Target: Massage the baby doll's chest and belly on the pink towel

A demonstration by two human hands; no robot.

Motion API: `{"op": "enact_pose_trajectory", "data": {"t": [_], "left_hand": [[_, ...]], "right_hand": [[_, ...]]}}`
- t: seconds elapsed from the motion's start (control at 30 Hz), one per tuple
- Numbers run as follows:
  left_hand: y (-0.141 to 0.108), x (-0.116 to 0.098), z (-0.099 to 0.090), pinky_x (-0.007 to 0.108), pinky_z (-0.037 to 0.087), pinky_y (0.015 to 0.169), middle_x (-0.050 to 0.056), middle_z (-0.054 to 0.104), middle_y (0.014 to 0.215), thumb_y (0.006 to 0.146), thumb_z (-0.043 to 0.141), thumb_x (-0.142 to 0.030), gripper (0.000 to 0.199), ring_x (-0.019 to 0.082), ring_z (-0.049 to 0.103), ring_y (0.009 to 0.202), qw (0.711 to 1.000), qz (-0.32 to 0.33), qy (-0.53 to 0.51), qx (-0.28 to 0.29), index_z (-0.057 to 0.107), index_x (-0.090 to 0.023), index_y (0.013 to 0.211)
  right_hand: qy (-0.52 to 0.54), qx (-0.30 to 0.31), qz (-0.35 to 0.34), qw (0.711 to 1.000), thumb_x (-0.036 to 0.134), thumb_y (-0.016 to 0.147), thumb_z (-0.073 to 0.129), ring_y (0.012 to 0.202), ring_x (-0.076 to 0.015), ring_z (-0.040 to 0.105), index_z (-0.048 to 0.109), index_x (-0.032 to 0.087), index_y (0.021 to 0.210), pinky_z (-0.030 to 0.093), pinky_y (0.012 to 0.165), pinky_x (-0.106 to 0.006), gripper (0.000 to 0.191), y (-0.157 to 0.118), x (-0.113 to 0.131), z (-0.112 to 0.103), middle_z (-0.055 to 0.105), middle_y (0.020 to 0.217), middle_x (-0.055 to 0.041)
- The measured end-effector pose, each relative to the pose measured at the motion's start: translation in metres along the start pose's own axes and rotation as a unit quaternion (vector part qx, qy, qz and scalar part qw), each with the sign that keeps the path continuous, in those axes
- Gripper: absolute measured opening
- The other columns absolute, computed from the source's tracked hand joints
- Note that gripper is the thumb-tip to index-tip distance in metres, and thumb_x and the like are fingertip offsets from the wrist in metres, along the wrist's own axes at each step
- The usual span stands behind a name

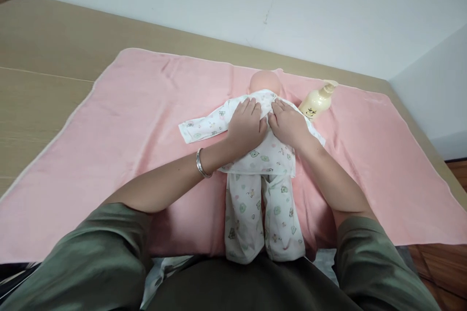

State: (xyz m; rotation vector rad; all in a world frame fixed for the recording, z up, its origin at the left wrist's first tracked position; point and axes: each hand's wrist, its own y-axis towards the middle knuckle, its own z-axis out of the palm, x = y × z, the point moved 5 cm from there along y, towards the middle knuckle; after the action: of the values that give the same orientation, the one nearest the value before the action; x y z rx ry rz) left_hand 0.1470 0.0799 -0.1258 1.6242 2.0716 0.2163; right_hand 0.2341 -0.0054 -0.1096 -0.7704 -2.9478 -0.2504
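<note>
A baby doll lies face up or face down, I cannot tell which; only its bald head (pixel 265 81) shows at the far end. It is dressed in a white printed top (pixel 255 159) and matching trousers (pixel 245 214). My left hand (pixel 246 125) lies flat on the upper part of the top, fingers pointing toward the head. Beside it, my right hand (pixel 289 124) rests on the other side of the top, its fingers stretched out too. The two thumbs are close to each other near the middle. One sleeve (pixel 204 127) spreads out to the left.
Under the doll is a pink blanket (pixel 120 121) spread over a wooden table (pixel 44 34). A cream pump bottle (pixel 316 102) lies tilted on the blanket, right of the doll's head. A pale wall (pixel 204 5) stands behind the table.
</note>
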Motion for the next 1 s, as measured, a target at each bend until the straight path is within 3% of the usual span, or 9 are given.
{"op": "enact_pose_trajectory", "data": {"t": [0.1,0.2,0.4,0.6,0.7,0.8,0.9,1.0], "left_hand": [[-0.003,-0.002,-0.001,0.051,0.035,0.116,0.023,0.051,0.139,0.095,0.032,-0.026,0.053,0.034,0.044,0.134,1.0,0.016,0.002,-0.015,0.055,0.005,0.131],[0.001,0.001,0.0,0.05,0.036,0.116,0.021,0.051,0.139,0.094,0.034,-0.028,0.053,0.033,0.043,0.136,1.0,0.004,-0.016,-0.002,0.056,0.004,0.131],[0.016,0.014,0.004,0.049,0.031,0.119,0.023,0.049,0.141,0.09,0.039,-0.035,0.061,0.033,0.041,0.137,0.998,0.001,-0.02,0.056,0.053,0.007,0.133],[0.014,0.016,0.006,0.049,0.032,0.118,0.023,0.048,0.141,0.09,0.036,-0.036,0.06,0.033,0.041,0.137,0.999,0.006,-0.019,0.028,0.055,0.004,0.13],[0.01,0.012,0.003,0.049,0.033,0.117,0.023,0.05,0.139,0.093,0.035,-0.036,0.058,0.033,0.044,0.135,1.0,0.007,-0.011,0.008,0.057,0.004,0.128],[0.005,0.004,-0.001,0.049,0.039,0.112,0.021,0.057,0.132,0.094,0.032,-0.035,0.057,0.032,0.05,0.13,1.0,0.016,0.009,-0.004,0.061,0.003,0.125],[0.005,0.002,-0.005,0.048,0.043,0.108,0.019,0.059,0.13,0.09,0.036,-0.036,0.058,0.032,0.052,0.128,1.0,0.003,0.027,0.001,0.063,0.001,0.125],[0.012,0.009,-0.006,0.045,0.041,0.112,0.017,0.057,0.133,0.089,0.041,-0.036,0.055,0.031,0.05,0.131,0.999,-0.043,0.019,0.028,0.063,-0.001,0.126]], "right_hand": [[0.05,-0.001,-0.028,0.998,0.022,0.102,0.035,0.14,-0.0254,0.035,0.047,-0.003,0.142,0.027,0.119,-0.038,0.048,0.006,-0.008,0.008,0.041,0.147,-0.0172],[0.051,0.002,-0.006,0.999,0.023,0.103,0.036,0.138,-0.027,0.038,0.048,-0.003,0.141,0.03,0.117,-0.039,0.047,0.003,-0.004,0.005,0.044,0.145,-0.017],[-0.008,-0.001,0.046,0.999,0.018,0.102,0.043,0.114,-0.0283,0.056,0.062,0.002,0.109,0.043,0.1,-0.035,0.025,-0.017,0.02,-0.014,0.063,0.111,-0.0178],[0.095,0.031,0.063,0.993,0.021,0.099,0.045,0.124,-0.028,0.051,0.06,0.009,0.121,0.045,0.1,-0.039,0.028,-0.014,0.007,-0.009,0.057,0.129,-0.0132],[0.134,0.03,0.051,0.989,0.022,0.1,0.041,0.137,-0.0263,0.039,0.05,0.006,0.14,0.036,0.113,-0.039,0.044,-0.005,-0.001,-0.002,0.045,0.145,-0.0121],[0.14,0.033,0.042,0.989,0.024,0.101,0.039,0.144,-0.0249,0.028,0.042,0.0,0.148,0.025,0.121,-0.038,0.053,0.004,-0.008,0.007,0.034,0.153,-0.0122],[0.108,0.009,0.007,0.994,0.023,0.101,0.039,0.143,-0.0275,0.03,0.043,-0.005,0.146,0.023,0.122,-0.04,0.053,0.008,-0.006,0.012,0.036,0.15,-0.0165],[0.053,-0.04,-0.004,0.998,0.021,0.101,0.04,0.136,-0.0308,0.041,0.052,-0.008,0.136,0.03,0.118,-0.042,0.047,0.002,0.002,0.008,0.047,0.14,-0.0223]]}}
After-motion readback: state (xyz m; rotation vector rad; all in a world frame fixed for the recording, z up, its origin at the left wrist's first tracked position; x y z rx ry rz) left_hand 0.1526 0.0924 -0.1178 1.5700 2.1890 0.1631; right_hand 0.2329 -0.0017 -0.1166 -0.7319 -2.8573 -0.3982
